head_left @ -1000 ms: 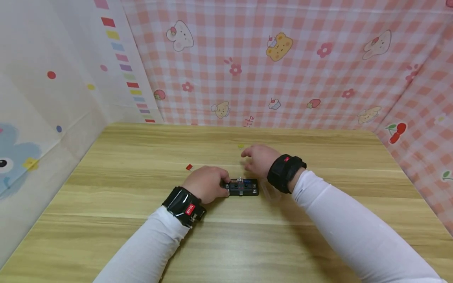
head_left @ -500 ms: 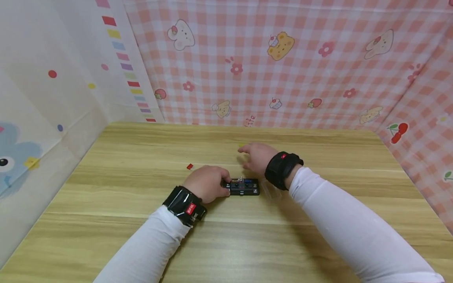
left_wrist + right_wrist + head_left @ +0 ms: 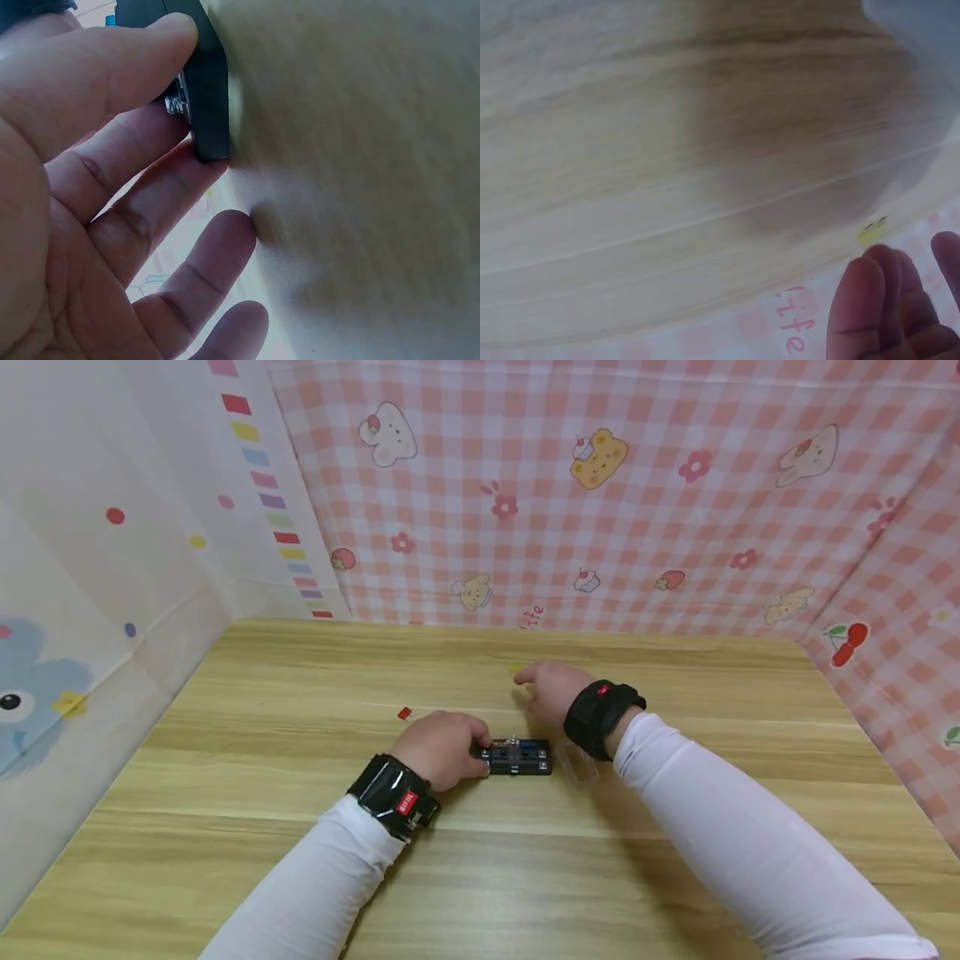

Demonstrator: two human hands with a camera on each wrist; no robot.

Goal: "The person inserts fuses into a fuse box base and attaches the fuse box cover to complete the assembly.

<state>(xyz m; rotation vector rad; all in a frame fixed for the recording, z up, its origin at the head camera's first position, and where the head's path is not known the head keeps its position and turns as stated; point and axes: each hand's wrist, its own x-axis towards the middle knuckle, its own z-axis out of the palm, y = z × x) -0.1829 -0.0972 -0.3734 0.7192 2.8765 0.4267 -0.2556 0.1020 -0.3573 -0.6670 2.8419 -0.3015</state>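
Black block [image 3: 525, 758] flat on the desk [image 3: 465, 868], its left end pinched between the left hand's [image 3: 441, 750] thumb and fingers. Clear cover [image 3: 579, 766] just beside its right end. Red piece [image 3: 405, 713] lying beyond the left hand. Right hand [image 3: 555, 692] holding nothing, fingers loose, tips near a yellow piece [image 3: 514, 668].

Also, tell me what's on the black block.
The black block bears a blue piece, a silvery piece and, at its right end, metal spots; the left hand hides part of the other end.
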